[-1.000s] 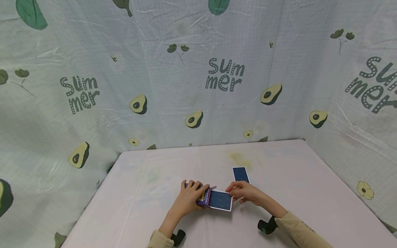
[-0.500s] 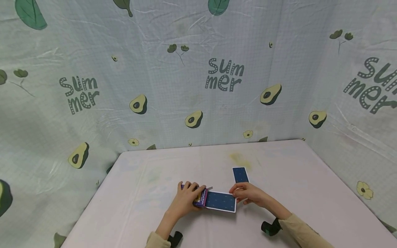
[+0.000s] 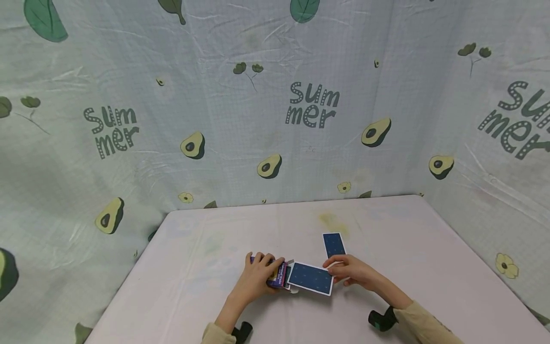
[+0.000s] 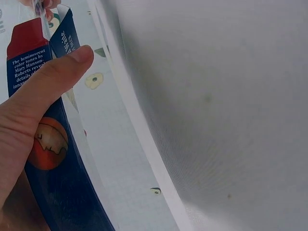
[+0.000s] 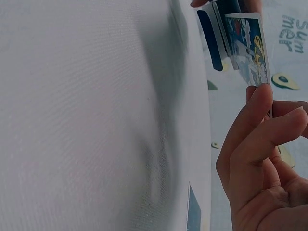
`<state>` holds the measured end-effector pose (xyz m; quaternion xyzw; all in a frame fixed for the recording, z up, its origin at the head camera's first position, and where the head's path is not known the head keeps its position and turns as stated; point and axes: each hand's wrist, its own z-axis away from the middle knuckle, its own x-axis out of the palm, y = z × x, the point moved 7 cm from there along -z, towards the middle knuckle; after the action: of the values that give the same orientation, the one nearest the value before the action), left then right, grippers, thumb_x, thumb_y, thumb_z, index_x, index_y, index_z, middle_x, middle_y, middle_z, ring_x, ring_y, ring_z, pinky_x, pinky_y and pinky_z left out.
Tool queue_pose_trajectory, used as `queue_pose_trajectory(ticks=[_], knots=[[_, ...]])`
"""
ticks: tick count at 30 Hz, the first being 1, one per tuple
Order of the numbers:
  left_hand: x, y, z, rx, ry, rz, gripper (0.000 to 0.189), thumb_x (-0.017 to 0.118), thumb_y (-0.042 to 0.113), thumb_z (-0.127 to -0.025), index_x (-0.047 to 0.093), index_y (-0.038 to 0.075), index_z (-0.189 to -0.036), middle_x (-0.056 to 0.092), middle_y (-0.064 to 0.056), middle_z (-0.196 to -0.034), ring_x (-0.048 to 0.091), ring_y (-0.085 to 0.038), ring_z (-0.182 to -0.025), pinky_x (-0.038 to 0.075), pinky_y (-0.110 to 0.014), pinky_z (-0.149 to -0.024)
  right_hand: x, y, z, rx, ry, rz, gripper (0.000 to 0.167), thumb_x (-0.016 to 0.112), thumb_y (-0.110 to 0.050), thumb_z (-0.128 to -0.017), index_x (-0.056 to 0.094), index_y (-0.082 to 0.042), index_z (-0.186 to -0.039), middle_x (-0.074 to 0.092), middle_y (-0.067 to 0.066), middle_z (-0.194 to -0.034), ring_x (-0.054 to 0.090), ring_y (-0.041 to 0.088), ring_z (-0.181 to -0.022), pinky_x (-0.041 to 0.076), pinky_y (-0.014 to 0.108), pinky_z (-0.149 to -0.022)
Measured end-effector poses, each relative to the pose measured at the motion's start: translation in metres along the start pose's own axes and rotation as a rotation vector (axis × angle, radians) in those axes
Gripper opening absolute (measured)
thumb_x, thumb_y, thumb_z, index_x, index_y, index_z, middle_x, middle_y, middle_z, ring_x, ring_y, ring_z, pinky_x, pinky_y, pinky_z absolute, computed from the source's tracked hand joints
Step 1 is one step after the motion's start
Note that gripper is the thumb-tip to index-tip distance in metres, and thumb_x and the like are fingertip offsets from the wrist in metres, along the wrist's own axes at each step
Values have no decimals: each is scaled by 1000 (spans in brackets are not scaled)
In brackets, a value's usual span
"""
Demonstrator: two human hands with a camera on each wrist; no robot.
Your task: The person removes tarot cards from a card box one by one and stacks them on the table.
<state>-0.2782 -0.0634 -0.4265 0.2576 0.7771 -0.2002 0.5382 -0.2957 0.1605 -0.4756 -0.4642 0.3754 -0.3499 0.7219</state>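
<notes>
In the head view my left hand [image 3: 257,276] grips a dark blue and purple card box [image 3: 280,275] from above, its mouth facing right. The left wrist view shows the thumb across the printed box [image 4: 62,187], by a red end flap [image 4: 30,36]. My right hand [image 3: 354,274] pinches a tarot card [image 3: 311,278] by its right end, its blue, white-bordered back up. The card's left end is just outside the box mouth. From the right wrist, its colourful picture face [image 5: 248,43] shows underneath. A second blue-backed card [image 3: 333,244] lies just beyond the right hand, which partly covers it.
A pale cloth covers the table [image 3: 206,267]. Behind it and at the sides hangs a curtain [image 3: 240,114] printed with avocados, leaves and "summer". A black wrist camera [image 3: 382,319] sits under the right forearm, another [image 3: 242,331] by the left.
My right hand has moved right, drawing the card out of the box until it came free, and it now tilts slightly. The left hand shifted a little left with the box, then stayed.
</notes>
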Motion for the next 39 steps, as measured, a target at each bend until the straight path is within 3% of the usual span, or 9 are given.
queue_pose_trajectory(ticks=[14, 21, 31, 39], knots=[[0, 0, 0, -5, -5, 2, 73, 79, 43, -57, 52, 23, -121, 54, 1, -103, 45, -18, -92, 32, -52, -88, -10, 0, 4, 6, 27, -10, 45, 60, -29, -84, 51, 1, -116, 63, 4, -99, 61, 11, -75, 39, 24, -56], [0, 0, 1, 4, 3, 2, 73, 79, 43, -57, 51, 23, -122, 54, 1, -104, 45, -18, -91, 32, -51, -88, -14, 4, 5, 17, 44, -25, 46, 60, -29, -83, 50, 0, -117, 65, -1, -93, 62, 11, -76, 40, 26, -59], [2, -2, 0, -18, -36, 14, 73, 78, 43, -59, 51, 23, -124, 54, 0, -106, 45, -18, -94, 31, -52, -90, -19, 6, 6, -13, 27, -83, 45, 56, -25, -86, 47, 3, -120, 63, -4, -89, 64, 9, -79, 42, 26, -61], [3, -1, -1, -19, -52, 5, 73, 78, 43, -59, 50, 24, -124, 54, 1, -107, 45, -18, -94, 31, -51, -90, -29, 11, 6, 27, 84, -103, 44, 58, -29, -84, 51, 1, -116, 62, -3, -93, 64, 9, -78, 45, 22, -59]])
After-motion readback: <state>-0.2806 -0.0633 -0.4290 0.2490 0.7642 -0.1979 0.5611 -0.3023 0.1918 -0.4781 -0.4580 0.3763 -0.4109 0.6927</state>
